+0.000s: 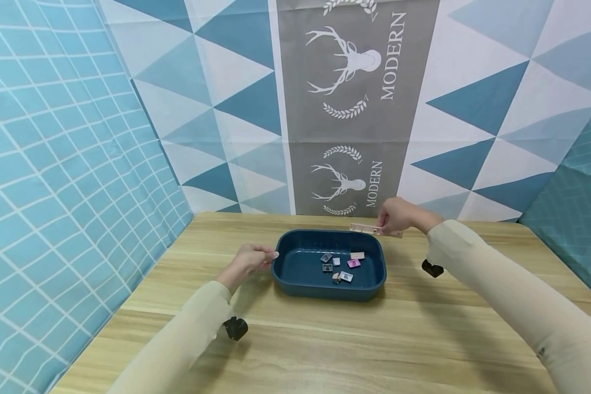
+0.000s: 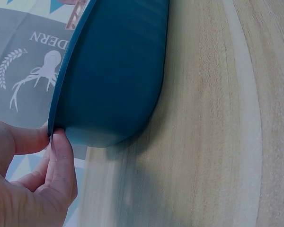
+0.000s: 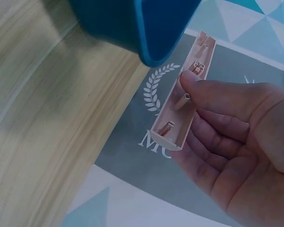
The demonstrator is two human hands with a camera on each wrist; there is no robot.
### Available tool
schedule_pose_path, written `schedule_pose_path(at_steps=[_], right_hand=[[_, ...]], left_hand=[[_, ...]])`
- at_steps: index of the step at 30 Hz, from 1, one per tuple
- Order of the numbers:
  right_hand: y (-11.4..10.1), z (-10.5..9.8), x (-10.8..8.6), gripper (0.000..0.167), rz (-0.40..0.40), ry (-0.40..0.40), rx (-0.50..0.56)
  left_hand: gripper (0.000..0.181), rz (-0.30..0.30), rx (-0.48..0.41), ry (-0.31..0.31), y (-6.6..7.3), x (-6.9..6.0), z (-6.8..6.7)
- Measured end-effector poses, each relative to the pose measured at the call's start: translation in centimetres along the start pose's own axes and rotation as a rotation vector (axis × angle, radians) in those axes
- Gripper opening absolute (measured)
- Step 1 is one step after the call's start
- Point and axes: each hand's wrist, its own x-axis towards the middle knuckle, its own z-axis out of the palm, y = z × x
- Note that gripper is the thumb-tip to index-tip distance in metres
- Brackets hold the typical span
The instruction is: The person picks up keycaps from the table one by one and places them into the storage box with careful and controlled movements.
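Note:
My left hand [image 1: 248,259] pinches the left rim of a dark blue plastic basin [image 1: 325,291] between thumb and fingers; the left wrist view shows this grip on the basin wall [image 2: 113,71] closely. Above the basin's far right edge, my right hand [image 1: 399,216] holds a long pale pink spacebar keycap [image 1: 364,228]. In the right wrist view the keycap's hollow underside [image 3: 173,116], with stems and clips, faces the camera, thumb on it and fingers behind. Several small keycaps lie on the basin floor, among them a pink keycap [image 1: 354,263], a white keycap [image 1: 346,276] and a dark keycap [image 1: 327,267].
The basin stands on a wood-grain table [image 1: 285,339] near its back edge. Behind rises a patterned cloth [image 1: 325,126] with deer heads and triangles. A blue grid-pattern cloth [image 1: 69,137] hangs at the left. Black wrist devices [image 1: 236,328] sit below both sleeves.

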Motion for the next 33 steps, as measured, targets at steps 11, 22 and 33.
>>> schedule_pose_path(at_steps=[11,22,33], right_hand=[[-1.0,0.1,0.5,0.007,0.018,-0.062,-0.007],[-2.1,0.2,1.0,0.007,0.018,-0.076,0.005],[-3.1,0.5,1.9,0.006,0.016,-0.09,-0.027]], left_hand=[[0.022,0.002,-0.007,0.0,-0.1,0.1,0.0],[0.023,-0.002,0.003,0.012,0.0,0.0,0.1],[0.022,-0.015,0.011,0.02,0.2,0.0,0.1]])
